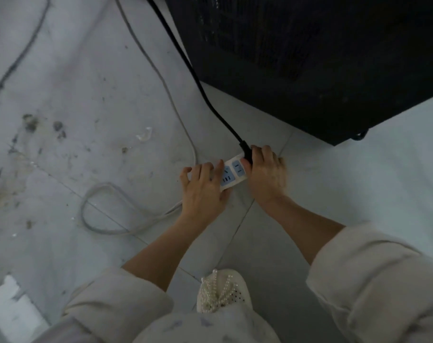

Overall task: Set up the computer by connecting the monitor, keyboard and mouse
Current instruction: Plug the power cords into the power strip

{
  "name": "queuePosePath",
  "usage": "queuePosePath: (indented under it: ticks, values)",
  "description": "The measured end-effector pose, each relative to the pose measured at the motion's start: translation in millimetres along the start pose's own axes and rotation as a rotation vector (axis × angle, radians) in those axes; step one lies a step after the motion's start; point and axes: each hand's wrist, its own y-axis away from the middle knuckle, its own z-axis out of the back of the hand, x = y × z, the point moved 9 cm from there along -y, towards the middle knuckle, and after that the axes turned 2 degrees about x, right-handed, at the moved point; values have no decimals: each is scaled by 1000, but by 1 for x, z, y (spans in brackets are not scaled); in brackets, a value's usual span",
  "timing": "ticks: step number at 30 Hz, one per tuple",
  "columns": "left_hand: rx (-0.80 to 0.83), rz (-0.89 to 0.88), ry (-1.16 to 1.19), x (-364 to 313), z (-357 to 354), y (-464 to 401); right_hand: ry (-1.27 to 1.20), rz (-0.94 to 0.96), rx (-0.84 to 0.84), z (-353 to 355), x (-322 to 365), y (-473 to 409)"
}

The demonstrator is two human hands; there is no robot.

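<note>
A white power strip (231,173) with blue sockets lies on the tiled floor. My left hand (202,190) lies over its near end, fingers stretched flat, holding it down. My right hand (266,172) pinches a black plug (246,153) at the strip's far end socket. From the plug a thick black cable (193,68) runs up and away past the black computer case (309,58). How deep the plug sits in the socket is hidden by my fingers.
The strip's own pale cord (106,211) loops on the floor to the left and runs up along the black cable. Another dark cable (20,60) crosses the far left. The floor (86,120) is stained. My white shoe (223,290) stands below.
</note>
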Motion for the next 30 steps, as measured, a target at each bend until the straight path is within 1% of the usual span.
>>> queuePosePath:
  ticks: [2,4,7,8,9,10,12,14,16,17,19,22,25,27,28,30]
  values:
    - [10,41,75,1,6,-8,-61,-17,72,-6,-1,8]
    - [0,132,196,1,16,-19,-57,59,171,-11,-5,23]
    - [117,379,472,5,12,-36,32,165,111,3,-10,36]
    - [153,454,563,7,6,-41,87,180,160,1,-12,37]
    - [190,493,627,7,1,-45,115,184,227,-2,-13,36]
    - [233,507,671,7,-7,-49,132,187,261,-6,-14,33]
    - [314,569,743,10,-21,-52,133,206,254,-2,-12,27]
    - [370,611,730,13,-25,-54,119,243,274,-4,-12,23]
    - [438,572,659,12,-24,-61,124,269,264,-6,-11,22]
    - [481,551,618,10,-21,-64,125,283,222,-3,-10,21]
    - [525,542,558,9,-18,-68,101,279,278,-10,-12,23]
    - [541,564,515,10,-17,-67,123,190,426,-20,-22,25]
    - [556,561,484,9,-14,-65,75,143,491,-18,-26,26]
    - [556,587,450,9,-13,-57,81,160,521,-16,-30,27]
    - [538,626,434,10,-13,-50,89,157,529,-13,-34,29]
    - [445,679,427,6,-1,-37,58,106,535,-7,-46,35]
